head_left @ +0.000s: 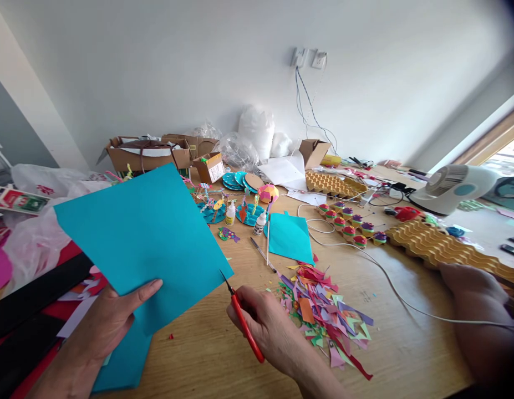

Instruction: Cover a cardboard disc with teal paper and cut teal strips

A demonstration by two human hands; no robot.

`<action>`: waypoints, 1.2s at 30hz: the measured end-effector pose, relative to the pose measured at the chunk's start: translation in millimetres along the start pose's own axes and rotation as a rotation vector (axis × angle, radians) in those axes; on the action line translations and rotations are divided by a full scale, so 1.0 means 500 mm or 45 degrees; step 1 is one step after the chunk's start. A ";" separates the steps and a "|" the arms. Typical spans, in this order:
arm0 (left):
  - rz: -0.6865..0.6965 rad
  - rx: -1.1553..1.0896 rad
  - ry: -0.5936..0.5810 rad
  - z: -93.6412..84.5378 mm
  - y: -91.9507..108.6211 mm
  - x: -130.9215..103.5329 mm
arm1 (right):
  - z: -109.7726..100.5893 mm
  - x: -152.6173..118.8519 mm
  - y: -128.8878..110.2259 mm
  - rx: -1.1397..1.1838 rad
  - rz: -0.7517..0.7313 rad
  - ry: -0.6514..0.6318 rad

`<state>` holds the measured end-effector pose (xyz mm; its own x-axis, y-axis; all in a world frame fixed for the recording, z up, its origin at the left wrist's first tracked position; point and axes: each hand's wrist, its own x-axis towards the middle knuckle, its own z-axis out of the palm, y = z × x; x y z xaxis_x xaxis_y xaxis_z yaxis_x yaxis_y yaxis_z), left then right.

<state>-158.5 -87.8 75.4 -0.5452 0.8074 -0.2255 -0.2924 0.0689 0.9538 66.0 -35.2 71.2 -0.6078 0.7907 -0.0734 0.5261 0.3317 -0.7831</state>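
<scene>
A sheet of teal paper (152, 244) is pinched in my left hand (102, 321), the thumb lying over its lower edge. My right hand (265, 321) grips red-handled scissors (245, 328), their blades at the sheet's lower right corner. More teal paper (127, 366) lies on the table beneath my left hand. Right of the scissors spreads a heap of coloured paper scraps (323, 316). Beyond it lies a smaller teal piece (289, 235), with a pen (263, 254) beside it.
Two glue bottles (230, 213) stand among paper crafts. Egg cartons (443, 244), painted carton cups (350, 221) and a white fan (448, 188) are on the right. A white cable (390, 282) crosses the table. Another person's arm (477, 310) rests at the right edge. Cardboard boxes (148, 158) stand behind.
</scene>
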 end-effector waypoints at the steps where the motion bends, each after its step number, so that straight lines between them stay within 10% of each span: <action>1: -0.005 -0.010 -0.009 0.000 0.000 0.000 | 0.000 0.000 0.000 0.001 0.001 0.000; 36: -0.128 -0.128 -0.061 -0.014 -0.020 0.011 | 0.014 0.001 0.013 0.236 -0.019 -0.044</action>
<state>-164.2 -88.4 63.3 -0.4719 0.8266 -0.3069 -0.4222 0.0937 0.9016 65.1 -36.3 61.6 -0.6363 0.7673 -0.0793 0.4002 0.2405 -0.8843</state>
